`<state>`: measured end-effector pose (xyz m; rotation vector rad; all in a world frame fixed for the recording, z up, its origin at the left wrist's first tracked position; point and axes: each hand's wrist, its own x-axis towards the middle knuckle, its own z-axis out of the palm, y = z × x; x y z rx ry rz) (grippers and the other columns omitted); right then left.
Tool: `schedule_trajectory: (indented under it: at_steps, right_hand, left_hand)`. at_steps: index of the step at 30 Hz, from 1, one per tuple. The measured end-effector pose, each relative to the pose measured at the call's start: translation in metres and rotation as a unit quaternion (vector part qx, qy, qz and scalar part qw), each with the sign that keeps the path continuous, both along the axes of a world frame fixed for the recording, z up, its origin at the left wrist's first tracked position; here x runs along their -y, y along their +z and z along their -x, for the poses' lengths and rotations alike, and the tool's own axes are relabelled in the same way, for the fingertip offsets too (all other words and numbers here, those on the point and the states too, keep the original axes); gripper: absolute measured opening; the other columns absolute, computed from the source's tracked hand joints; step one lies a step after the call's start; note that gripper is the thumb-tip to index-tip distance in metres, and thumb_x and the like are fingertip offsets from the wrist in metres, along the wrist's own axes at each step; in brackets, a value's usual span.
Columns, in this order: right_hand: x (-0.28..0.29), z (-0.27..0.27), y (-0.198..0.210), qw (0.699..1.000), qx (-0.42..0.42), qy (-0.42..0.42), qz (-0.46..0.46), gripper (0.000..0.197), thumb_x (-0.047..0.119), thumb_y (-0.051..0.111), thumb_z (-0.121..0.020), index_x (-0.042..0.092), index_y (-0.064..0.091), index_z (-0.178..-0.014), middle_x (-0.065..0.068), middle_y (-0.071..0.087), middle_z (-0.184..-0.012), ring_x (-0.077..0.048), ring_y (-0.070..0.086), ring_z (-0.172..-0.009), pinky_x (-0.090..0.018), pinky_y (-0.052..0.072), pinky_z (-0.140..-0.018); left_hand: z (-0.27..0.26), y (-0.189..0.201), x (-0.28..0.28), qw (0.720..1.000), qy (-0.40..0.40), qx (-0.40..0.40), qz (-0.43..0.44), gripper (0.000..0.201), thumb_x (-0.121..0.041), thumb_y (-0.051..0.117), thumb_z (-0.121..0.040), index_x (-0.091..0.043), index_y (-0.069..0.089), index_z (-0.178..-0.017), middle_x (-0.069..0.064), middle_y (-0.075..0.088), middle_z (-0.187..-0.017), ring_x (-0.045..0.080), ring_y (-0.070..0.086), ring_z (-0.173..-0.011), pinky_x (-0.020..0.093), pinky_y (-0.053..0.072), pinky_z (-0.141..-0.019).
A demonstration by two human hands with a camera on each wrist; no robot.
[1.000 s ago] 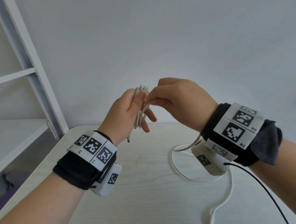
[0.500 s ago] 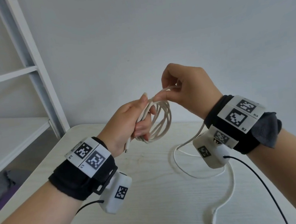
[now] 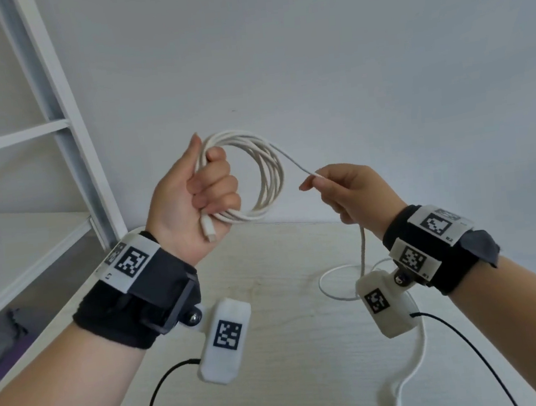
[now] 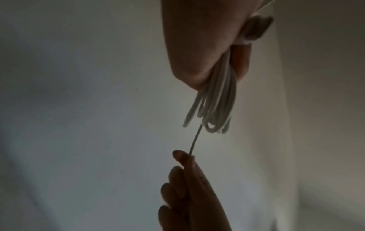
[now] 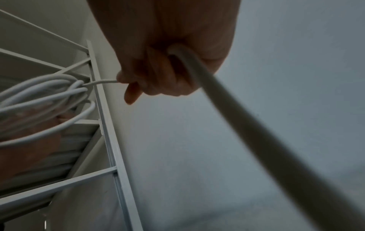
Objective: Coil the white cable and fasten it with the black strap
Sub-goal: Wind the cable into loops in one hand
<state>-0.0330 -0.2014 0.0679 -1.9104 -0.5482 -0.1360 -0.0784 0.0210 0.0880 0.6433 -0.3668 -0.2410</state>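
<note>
While my left hand (image 3: 192,191) grips several finished loops of white cable (image 3: 267,173), my right hand (image 3: 345,191) pinches the slack trailing onto the table (image 3: 292,349), so coiling looks over halfway, with no black strap in view.

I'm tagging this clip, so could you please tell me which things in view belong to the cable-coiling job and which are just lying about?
Part of the job:
- white cable, partly coiled; the rest trails on the table
- left hand, gripping the coil
- right hand, pinching the loose strand

Just there:
- white shelf frame

The black strap is not in view.
</note>
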Motion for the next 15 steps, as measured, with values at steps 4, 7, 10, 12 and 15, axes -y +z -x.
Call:
schedule_trajectory:
  at_steps: [4,7,10,12,15]
  right_hand:
    - [0.005,0.002,-0.016,0.997,-0.041,-0.016,-0.066,0.015,0.016,0.052,-0.092,0.017,0.067,-0.094,0.004,0.037,-0.053,-0.006,0.032,-0.044,-0.017,0.028,-0.04]
    - [0.01,0.004,-0.023,0.994,-0.051,-0.04,-0.082,0.011,0.014,0.055,-0.09,0.019,0.065,-0.088,0.004,0.048,-0.054,-0.006,0.036,-0.043,-0.018,0.031,-0.039]
    - [0.009,0.009,-0.027,0.998,0.007,-0.063,0.006,0.011,0.015,0.058,-0.088,0.022,0.066,-0.086,0.004,0.056,-0.058,-0.003,0.037,-0.041,-0.014,0.032,-0.041]
    - [0.003,0.015,-0.026,0.991,0.076,-0.061,0.095,0.011,0.016,0.059,-0.087,0.024,0.067,-0.087,0.007,0.058,-0.059,-0.003,0.044,-0.041,-0.008,0.034,-0.045]
    - [-0.007,0.025,-0.02,0.973,0.155,-0.042,0.167,0.014,0.014,0.059,-0.086,0.02,0.07,-0.092,0.015,0.056,-0.062,0.009,0.053,-0.057,-0.003,0.038,-0.058]
  left_hand:
    - [-0.01,0.008,-0.011,0.994,0.08,-0.013,0.071,0.044,-0.044,0.034,-0.098,-0.015,0.049,-0.068,-0.005,0.035,-0.037,0.007,0.032,-0.03,0.013,0.025,-0.034]
    - [-0.017,0.011,-0.023,0.986,0.135,-0.008,0.099,0.043,-0.044,0.035,-0.099,-0.014,0.048,-0.071,-0.007,0.035,-0.041,0.005,0.031,-0.033,0.012,0.03,-0.037]
    - [-0.018,0.012,-0.023,0.981,0.178,-0.002,0.075,0.041,-0.044,0.034,-0.099,-0.015,0.045,-0.072,-0.007,0.035,-0.043,0.005,0.032,-0.035,0.013,0.036,-0.04]
    - [-0.02,0.012,-0.018,0.977,0.206,-0.006,0.049,0.04,-0.043,0.033,-0.099,-0.015,0.044,-0.072,-0.008,0.035,-0.043,0.005,0.033,-0.036,0.015,0.04,-0.043]
    - [-0.021,0.01,-0.01,0.97,0.242,-0.006,0.0,0.039,-0.042,0.032,-0.1,-0.017,0.043,-0.073,-0.009,0.037,-0.045,0.006,0.036,-0.038,0.018,0.047,-0.051]
